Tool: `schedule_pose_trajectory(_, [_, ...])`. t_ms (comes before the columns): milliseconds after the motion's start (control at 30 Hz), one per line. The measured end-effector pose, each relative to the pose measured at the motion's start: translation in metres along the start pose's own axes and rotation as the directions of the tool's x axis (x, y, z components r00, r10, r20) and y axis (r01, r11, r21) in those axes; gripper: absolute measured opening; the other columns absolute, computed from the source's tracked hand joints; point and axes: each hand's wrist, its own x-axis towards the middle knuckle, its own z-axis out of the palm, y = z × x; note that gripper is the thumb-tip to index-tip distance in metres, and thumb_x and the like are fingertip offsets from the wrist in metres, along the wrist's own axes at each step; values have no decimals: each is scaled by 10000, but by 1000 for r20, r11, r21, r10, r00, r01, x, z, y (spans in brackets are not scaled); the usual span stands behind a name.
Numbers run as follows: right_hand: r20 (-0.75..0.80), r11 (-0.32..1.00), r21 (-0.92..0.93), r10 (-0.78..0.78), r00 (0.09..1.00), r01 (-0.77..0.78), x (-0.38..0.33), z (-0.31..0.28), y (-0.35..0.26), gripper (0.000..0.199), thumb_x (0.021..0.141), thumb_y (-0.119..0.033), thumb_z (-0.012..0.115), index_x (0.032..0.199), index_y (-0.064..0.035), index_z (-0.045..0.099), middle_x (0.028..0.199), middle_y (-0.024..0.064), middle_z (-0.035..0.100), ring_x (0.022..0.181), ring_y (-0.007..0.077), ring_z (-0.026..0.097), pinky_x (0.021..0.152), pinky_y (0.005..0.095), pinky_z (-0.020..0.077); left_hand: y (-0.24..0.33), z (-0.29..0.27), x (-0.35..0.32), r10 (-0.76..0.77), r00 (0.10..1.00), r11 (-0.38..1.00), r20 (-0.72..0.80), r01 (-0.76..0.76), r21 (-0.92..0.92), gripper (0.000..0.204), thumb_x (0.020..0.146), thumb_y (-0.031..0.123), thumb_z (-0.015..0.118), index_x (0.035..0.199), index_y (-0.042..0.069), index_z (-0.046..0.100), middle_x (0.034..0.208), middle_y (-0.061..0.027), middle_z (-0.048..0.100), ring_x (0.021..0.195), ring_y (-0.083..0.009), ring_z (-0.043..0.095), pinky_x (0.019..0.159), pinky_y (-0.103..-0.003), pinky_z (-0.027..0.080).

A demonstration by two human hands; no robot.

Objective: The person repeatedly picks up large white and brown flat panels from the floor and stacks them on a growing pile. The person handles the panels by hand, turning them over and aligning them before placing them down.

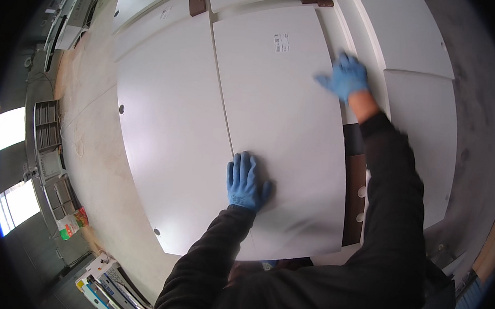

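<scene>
A large white panel (pixel 295 112) with a small label (pixel 282 42) near its far end lies before me. My left hand (pixel 245 182), in a blue glove, rests flat with fingers stretched out near the panel's left edge, over the seam with a second white panel (pixel 170 121). At the panel's right edge, farther off, my right hand (pixel 347 77) is spread, also in a blue glove. It is slightly blurred, and I cannot tell whether it touches the panel. Neither hand holds anything.
More white panels (pixel 419 131) lie to the right and at the far side. Dark brown pieces (pixel 355 189) show in the gap beside the labelled panel. Concrete floor (pixel 93 122) runs along the left, with a shelf rack (pixel 47 124) and a stack of boards (pixel 109 287) beyond.
</scene>
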Motion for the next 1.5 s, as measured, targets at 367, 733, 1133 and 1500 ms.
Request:
schedule_pose_trajectory(367, [-425,978,129,-93,901,162,105,3,-42,812,935,-711,489,1500,-129,450,1637,108,347,1527,277,292,1208,462,271,-1,1,-5,-32,999,999,25,32,-5,882,826,353,694,1546,10,317,1565,-260,371,1462,-455,344,1171,-603,273])
schedule_pose_trajectory(733, [-72,879,379,341,937,-290,153,24,-34,930,893,-807,447,1509,-111,444,1617,115,369,1515,274,306,1217,437,253,-4,1,-2,3,999,999,-32,-5,-46,818,824,340,706,1490,-1,376,1525,-268,417,1409,-481,398,1141,-610,308])
schedule_pose_trajectory(1133, [-375,959,100,-209,903,263,123,32,-99,790,934,-715,452,1534,-201,431,1667,70,282,1554,260,201,1255,499,134,-2,3,-2,-2,1000,1000,-14,2,-22,824,815,347,682,1493,-7,374,1520,-275,413,1420,-472,385,1140,-595,313])
schedule_pose_trajectory(1500, [-478,851,469,20,878,236,151,46,15,633,977,-477,531,1466,-77,495,1522,194,487,1378,368,481,1154,460,389,-4,4,-4,-15,1000,1000,4,15,-12,869,829,358,693,1532,-8,337,1544,-275,384,1449,-462,354,1172,-603,271])
